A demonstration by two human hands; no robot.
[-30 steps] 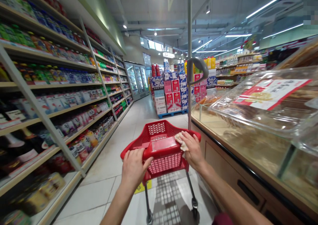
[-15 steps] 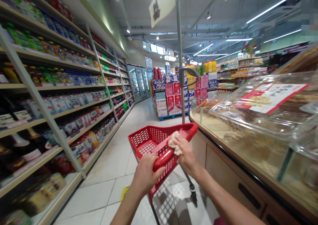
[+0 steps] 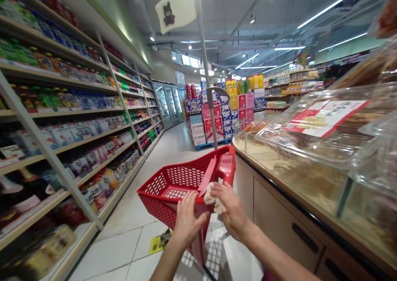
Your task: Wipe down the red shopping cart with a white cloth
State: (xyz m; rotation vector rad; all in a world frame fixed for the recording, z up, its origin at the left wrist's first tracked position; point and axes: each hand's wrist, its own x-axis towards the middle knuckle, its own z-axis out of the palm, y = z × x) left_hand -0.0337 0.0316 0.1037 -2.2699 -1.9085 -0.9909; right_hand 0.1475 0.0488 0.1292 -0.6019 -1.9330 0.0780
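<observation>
A small red shopping cart (image 3: 182,177) with a perforated basket stands in front of me, turned at an angle. Its pole carries a cream flag (image 3: 176,10) with a dark bear on it. My left hand (image 3: 188,219) is at the near side of the basket, fingers stretched out over its edge and thumb apart. My right hand (image 3: 232,208) is closed on a crumpled whitish cloth (image 3: 211,196), against the cart's near corner below the pink flap (image 3: 207,175). The cloth and fingers cover that corner.
Drink shelves (image 3: 71,107) line the left side. On the right stands a glass-edged counter (image 3: 273,161) with clear food boxes (image 3: 322,120). Stacked cartons (image 3: 212,124) stand ahead, with glass-door fridges (image 3: 169,101) behind. A yellow floor sticker (image 3: 156,244) lies below the cart.
The cart has swung round, its handle now pointing away to the right. My left hand has loosened from the handle and stretched its fingers; my right hand has moved lower with the cloth.
</observation>
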